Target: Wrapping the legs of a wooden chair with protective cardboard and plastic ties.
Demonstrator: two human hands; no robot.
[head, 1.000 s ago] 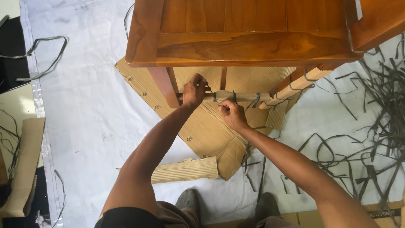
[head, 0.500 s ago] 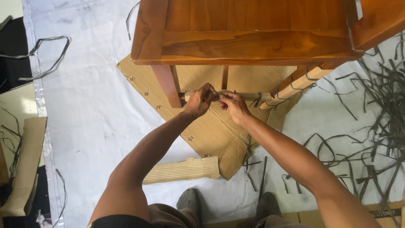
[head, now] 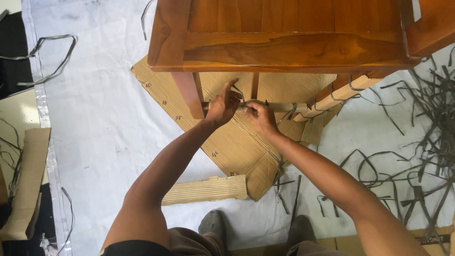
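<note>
Left hand (head: pixel 222 105) and right hand (head: pixel 258 116), fingers curled, pinched a dark strap (head: pixel 251 102) around the cardboard-wrapped rail (head: pixel 284 107) beneath the wooden table (head: pixel 284 47), above flattened cardboard (head: pixel 237 147).

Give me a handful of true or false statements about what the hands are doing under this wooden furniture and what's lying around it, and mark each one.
1. Both hands are at the cardboard-wrapped rail under the wooden furniture. True: the left hand and the right hand meet there.
2. The right hand holds a pair of scissors. False: no tool shows; its fingers pinch a grey strap at the rail.
3. Loose grey strap pieces are heaped on the person's right. True.
4. The furniture stands on bare grass. False: it stands over flattened cardboard on a white sheet.
5. A rolled strip of corrugated cardboard lies near the person's feet. True.
</note>
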